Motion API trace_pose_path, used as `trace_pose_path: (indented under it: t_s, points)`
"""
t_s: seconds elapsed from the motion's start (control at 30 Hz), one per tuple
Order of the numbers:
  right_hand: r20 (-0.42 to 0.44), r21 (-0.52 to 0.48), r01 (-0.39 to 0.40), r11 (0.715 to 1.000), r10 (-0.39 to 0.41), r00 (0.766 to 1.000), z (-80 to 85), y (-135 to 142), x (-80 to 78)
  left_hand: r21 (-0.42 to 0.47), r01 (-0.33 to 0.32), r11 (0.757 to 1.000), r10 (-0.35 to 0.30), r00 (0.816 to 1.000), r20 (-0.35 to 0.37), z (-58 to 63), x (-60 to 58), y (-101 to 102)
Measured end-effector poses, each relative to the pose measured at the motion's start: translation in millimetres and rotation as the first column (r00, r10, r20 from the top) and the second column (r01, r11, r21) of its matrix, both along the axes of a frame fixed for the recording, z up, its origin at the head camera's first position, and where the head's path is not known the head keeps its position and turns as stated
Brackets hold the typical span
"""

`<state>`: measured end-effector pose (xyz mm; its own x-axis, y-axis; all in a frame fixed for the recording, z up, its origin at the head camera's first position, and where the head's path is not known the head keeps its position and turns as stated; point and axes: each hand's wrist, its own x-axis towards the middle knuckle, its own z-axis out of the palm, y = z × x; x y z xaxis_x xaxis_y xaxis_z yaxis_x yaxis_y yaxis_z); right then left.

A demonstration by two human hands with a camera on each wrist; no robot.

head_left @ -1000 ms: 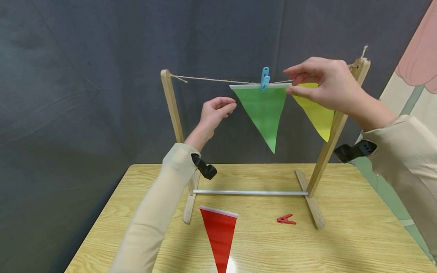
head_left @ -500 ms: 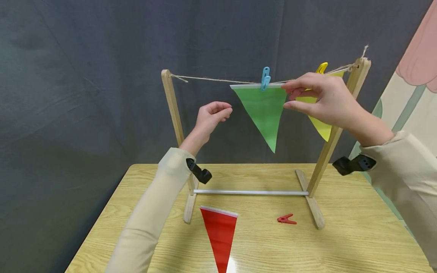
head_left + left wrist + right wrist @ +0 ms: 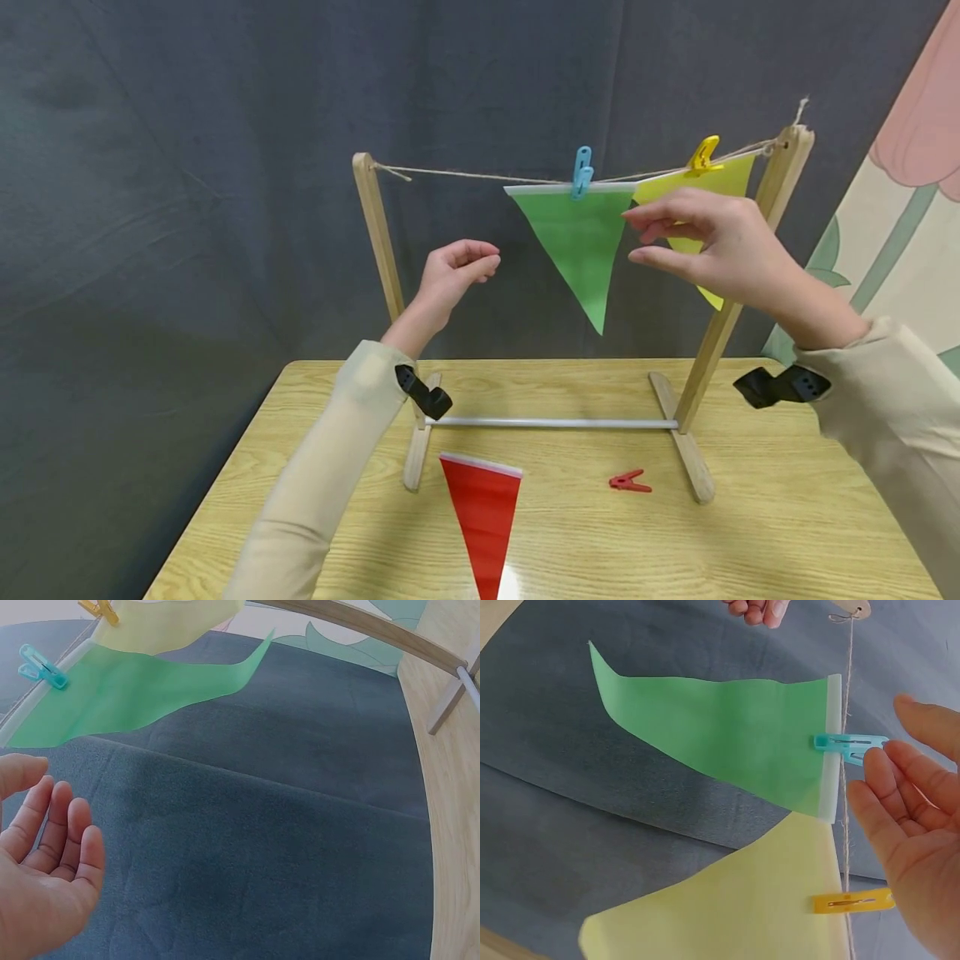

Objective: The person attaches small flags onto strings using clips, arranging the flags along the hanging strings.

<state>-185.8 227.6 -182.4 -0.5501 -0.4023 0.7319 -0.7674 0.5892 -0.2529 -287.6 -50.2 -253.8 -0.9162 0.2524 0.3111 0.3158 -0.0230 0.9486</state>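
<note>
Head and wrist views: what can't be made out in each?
Red flag: tip, cut off by head view's bottom edge.
Yellow flag: middle, behind the right hand in head view.
Left hand: part of thumb, cut off by left wrist view's left edge.
Yellow flag again: one side, cut off by right wrist view's bottom edge.

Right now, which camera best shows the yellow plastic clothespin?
Head view: the yellow plastic clothespin shows whole there. Left wrist view crops it at the top; right wrist view has the right hand hiding one end.
</note>
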Motion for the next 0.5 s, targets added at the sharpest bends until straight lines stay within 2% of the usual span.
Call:
trace_pose_path:
  t_s: [0.27, 0.5]
  points:
    - [0.011, -0.025, -0.023, 0.999, 0.023, 1.0, -13.1, 4, 4.9, -0.002, 0.01, 1.0, -0.01, 1.0, -0.021, -9.4, 7.8, -9]
    - [0.021, -0.045, -0.084, 0.995, 0.085, 0.996, -31.0, 7, 6.8, 0.003, 0.029, 1.0, -0.029, 0.999, -0.02, -18.6, 12.8, -15]
